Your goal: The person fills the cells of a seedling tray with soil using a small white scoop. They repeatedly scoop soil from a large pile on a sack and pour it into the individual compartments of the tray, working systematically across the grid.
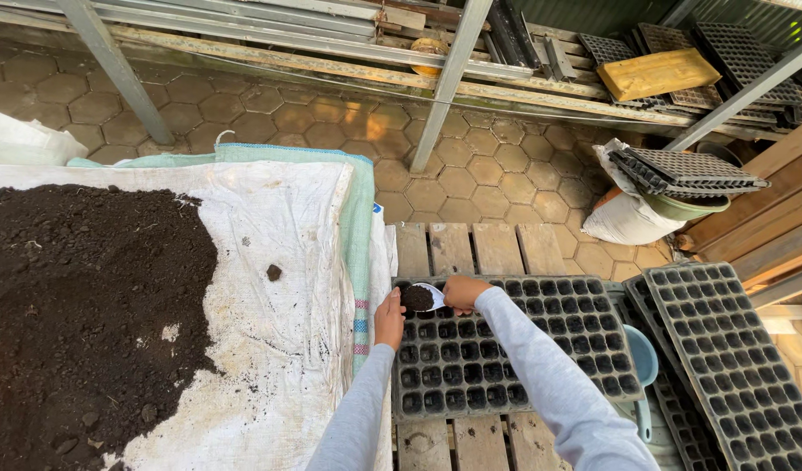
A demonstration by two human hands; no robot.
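Right hand [465, 292] clamped on small white scoop [425, 297] heaped with loose dark soil, over far-left corner of black plastic seedling tray [514, 349]. Left hand [389, 317] resting fingers-together against tray's left edge. Likely light, crumbly, spill-prone; best held level by handle.

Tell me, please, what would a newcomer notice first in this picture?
First, the large heap of dark soil on the white sheet at the left. Next, the black seedling tray on the wooden pallet in the middle, where the right hand holds a small scoop of soil over a corner cell and the left hand rests at the tray's edge. More empty trays lie at the right.
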